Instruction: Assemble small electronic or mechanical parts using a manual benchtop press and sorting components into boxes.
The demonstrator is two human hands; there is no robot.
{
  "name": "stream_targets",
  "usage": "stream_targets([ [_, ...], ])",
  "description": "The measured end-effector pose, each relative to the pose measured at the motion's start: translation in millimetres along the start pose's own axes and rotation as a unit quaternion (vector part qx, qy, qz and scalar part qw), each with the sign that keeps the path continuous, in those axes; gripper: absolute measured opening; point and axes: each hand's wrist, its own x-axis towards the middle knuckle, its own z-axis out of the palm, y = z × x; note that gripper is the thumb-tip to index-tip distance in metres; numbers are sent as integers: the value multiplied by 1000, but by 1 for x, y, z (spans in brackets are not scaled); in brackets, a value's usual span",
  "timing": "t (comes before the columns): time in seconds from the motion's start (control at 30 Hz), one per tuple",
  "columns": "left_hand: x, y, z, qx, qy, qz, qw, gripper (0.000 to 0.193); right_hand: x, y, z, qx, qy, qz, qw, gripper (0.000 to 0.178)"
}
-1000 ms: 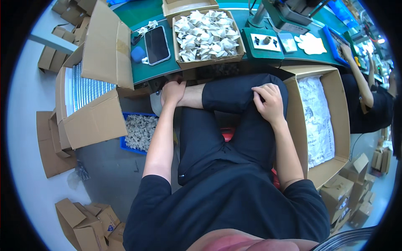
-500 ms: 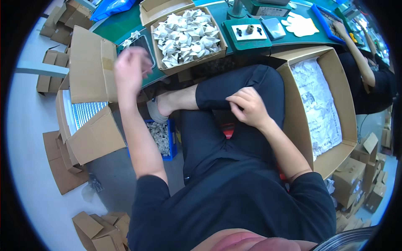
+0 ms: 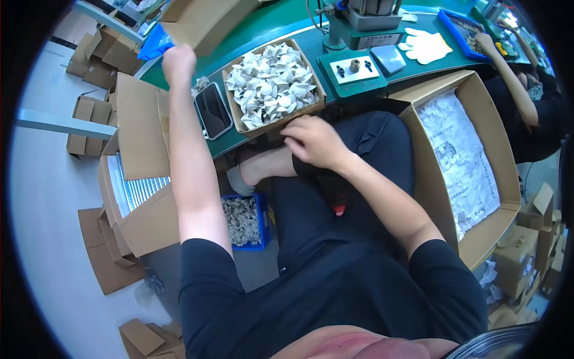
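My left hand (image 3: 179,64) is stretched forward over the green bench, closed on the near corner of a tilted cardboard box (image 3: 206,25). My right hand (image 3: 317,142) is above my crossed leg, just below the front edge of an open carton (image 3: 281,119). Its fingers are loosely bent and the thumb stands apart; I see nothing in it, and cannot tell whether the fingertips touch the carton. White curved, finned parts (image 3: 272,84) fill that carton. Between my left forearm and the carton lies a dark-screened phone (image 3: 213,111), with a few white parts behind it.
A green bench press (image 3: 353,72) stands right of the carton, beside white gloves (image 3: 426,46). A large paper-lined box (image 3: 460,161) sits at my right. An open box (image 3: 140,197) stands at my left, near a blue bin (image 3: 244,221) of scraps. Another person's arm (image 3: 508,84) works far right.
My left hand has gone forward and taken hold of the cardboard box, which has shifted left and tilted. My right hand has moved forward and left toward the carton. The view has shifted slightly.
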Motion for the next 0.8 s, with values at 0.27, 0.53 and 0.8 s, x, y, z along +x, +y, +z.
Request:
stream_targets([
  [0.27,-107,-67,-4,-514,-111,-55,849,38,42,25,-43,151,178,220,947,30],
  [0.53,-160,-72,62,-742,-41,-2,669,41,93,51,-16,461,108,459,752,48],
  [0.8,-161,-76,74,-737,-49,-48,672,40,94,34,-15,537,110,426,720,47],
])
